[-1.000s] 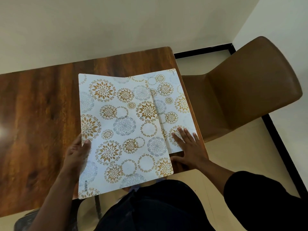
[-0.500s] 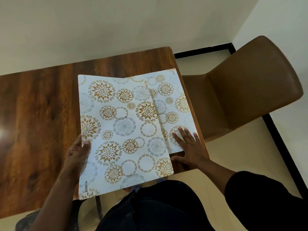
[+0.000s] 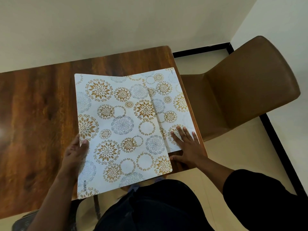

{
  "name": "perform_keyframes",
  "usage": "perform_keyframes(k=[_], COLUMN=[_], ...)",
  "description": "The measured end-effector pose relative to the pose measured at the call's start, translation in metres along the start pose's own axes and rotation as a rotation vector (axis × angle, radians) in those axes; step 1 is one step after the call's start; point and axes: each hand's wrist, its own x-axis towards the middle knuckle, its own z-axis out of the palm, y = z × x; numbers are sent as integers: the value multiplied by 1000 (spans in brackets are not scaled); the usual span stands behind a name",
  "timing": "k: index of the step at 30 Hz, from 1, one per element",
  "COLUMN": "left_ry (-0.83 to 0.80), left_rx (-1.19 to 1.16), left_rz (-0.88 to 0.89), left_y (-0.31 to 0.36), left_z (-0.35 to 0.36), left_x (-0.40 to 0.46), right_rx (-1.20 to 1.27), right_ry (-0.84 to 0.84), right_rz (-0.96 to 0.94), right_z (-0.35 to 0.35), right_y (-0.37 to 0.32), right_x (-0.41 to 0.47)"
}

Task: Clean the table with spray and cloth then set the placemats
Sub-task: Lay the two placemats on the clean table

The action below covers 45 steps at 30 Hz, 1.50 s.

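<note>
Head view shows me setting placemats at the right end of the wooden surface (image 3: 41, 114). My left hand (image 3: 75, 155) pinches the upper placemat (image 3: 120, 130) at its 9 o'clock edge, thumb on top, the rest of the fingers under and hidden. Its near end overhangs the surface toward me. My right hand (image 3: 188, 147) lies flat, fingers (image 3: 180, 133) straight, pressing the lower placemat (image 3: 173, 100) near its 5 o'clock corner. To do this well, I judge I should keep that pressure while sliding the upper mat toward 9 o'clock, lifting slightly so it doesn't drag the lower one. A brown chair (image 3: 241, 97) stands at 3 o'clock.
</note>
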Motion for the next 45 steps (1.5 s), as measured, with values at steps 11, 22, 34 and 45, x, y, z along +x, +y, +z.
perform_keyframes(k=[11,22,34,45], left_ry=[-9,3,51,71], left_rx=[34,-4,20,-57], left_rz=[19,15,28,49], left_y=[-1,3,-5,-6], left_z=[-5,-1,-14,-11], left_x=[-1,-19,-24,-33], right_rx=[1,36,16,1212], right_ry=[-18,-28,-51,70], right_rz=[10,44,61,376], right_z=[-1,-2,-12,-87], right_y=[-1,-5,-12,-94], right_x=[0,0,-2,46])
